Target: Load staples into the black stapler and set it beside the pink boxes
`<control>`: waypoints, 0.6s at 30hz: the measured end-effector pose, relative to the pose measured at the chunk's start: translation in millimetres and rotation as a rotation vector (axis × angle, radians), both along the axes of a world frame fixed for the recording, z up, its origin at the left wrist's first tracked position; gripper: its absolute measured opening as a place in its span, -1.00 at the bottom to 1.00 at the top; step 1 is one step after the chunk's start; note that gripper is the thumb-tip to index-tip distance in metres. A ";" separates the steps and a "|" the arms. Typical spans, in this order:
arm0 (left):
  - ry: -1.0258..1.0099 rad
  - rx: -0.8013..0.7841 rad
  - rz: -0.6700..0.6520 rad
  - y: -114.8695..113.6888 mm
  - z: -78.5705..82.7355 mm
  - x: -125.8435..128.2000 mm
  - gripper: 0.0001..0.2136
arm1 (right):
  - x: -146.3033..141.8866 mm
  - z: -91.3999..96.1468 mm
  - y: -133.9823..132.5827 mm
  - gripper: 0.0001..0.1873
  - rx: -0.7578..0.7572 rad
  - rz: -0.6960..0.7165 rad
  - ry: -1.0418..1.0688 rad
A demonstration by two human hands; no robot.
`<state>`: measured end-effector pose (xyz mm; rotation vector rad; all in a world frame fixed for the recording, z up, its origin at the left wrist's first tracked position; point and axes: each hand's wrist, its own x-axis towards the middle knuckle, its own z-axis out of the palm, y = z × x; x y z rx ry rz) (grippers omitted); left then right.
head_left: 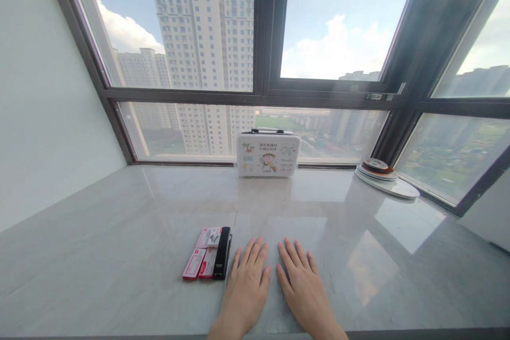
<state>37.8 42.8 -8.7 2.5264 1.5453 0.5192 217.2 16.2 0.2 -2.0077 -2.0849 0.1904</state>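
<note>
From where I'm standing: L hand (246, 271) and R hand (300, 276) lie palm down on the worktop (131, 249), side by side w/ a gap btwn the thumbs. Each grip is empty, fingers stretched out & a bit spread, nothing pinched.

Black stapler (222, 252) lies just beside L hand, on its outer side, long axis pointing roughly at the window (191, 93). Can't tell if the little finger touches it. Tight against its far side sit the small red-and-white boxes (194, 264), 4 by my count, in 2 rows; can't tell if the stapler overlaps their edges.

For good form here: keep both palms flat & relaxed, wrists low, and leave a sliver of space btwn L hand and stapler so a stray nudge doesn't shove the boxes out of line. If L hand lifts, straight up is prob safer than sideways. If it takes the stapler, best hold is prob mid-body, thumb on the near side, w/ light pressure bc the boxes look light & easy to scatter.

R hand has more room. White case (268, 156) stands at the back; stacked round plates (402, 189) sit far R, both well apart from the hands.
</note>
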 end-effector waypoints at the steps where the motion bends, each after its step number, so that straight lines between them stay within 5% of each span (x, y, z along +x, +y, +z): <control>1: -0.002 -0.003 -0.001 0.2 -0.1 0.0 -0.50 | 0.0 -0.1 0.0 -0.36 0.004 -0.001 0.000; 18: -0.005 0.004 -0.008 -0.1 -0.1 -0.1 -0.50 | 0.3 -1.9 -0.8 -0.36 0.013 0.002 -0.006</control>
